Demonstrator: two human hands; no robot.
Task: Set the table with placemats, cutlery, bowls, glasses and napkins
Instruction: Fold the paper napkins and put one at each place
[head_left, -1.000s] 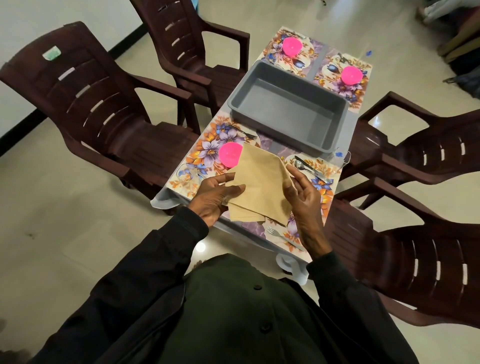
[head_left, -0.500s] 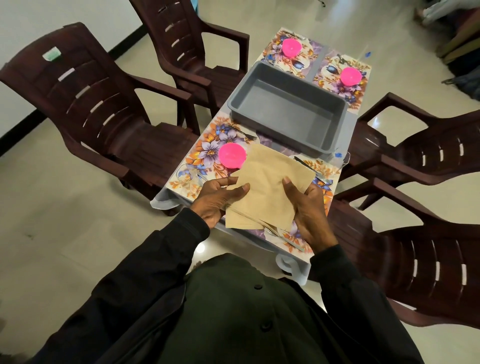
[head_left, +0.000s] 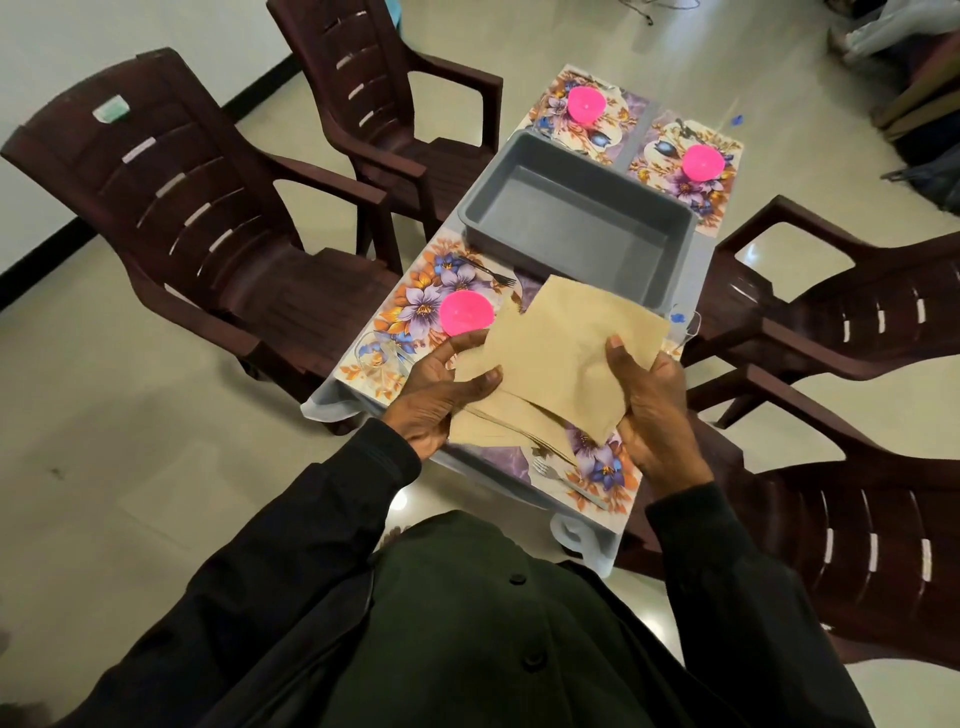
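Head view looked down onto a narrow table (head_left: 328, 410) ringed by four brown plastic chairs (head_left: 208, 218). Both hands held beige napkins above the near end of the table. The left hand (head_left: 434, 397) gripped a small stack of napkins (head_left: 493, 423), thumb pressed flat on top and the other fingers curled beneath, one fingertip showing at the stack's far edge. The right hand (head_left: 657, 415) pinched the top napkin (head_left: 566, 353), thumb on its upper face and the remaining fingers hidden below it (how they lay there could not be told). That top napkin was raised and skewed off the stack, its far corner crossing the near rim of the grey tray (head_left: 576, 228), which stood in the middle of the table.

Under the napkins lay the near-right placemat (head_left: 605, 465), with a fork (head_left: 566, 480) along its near edge. On the near-left placemat (head_left: 410, 312) sat a pink near bowl (head_left: 466, 312), just beside the left hand's fingertip, with a clear glass (head_left: 375, 357) nearer the table corner and a second fork (head_left: 491, 274) toward the tray. Beyond the tray, the far-left placemat (head_left: 621, 117) carried the far-left bowl (head_left: 586, 104) and the far-right placemat (head_left: 670, 179) the far-right bowl (head_left: 702, 162), both pink.
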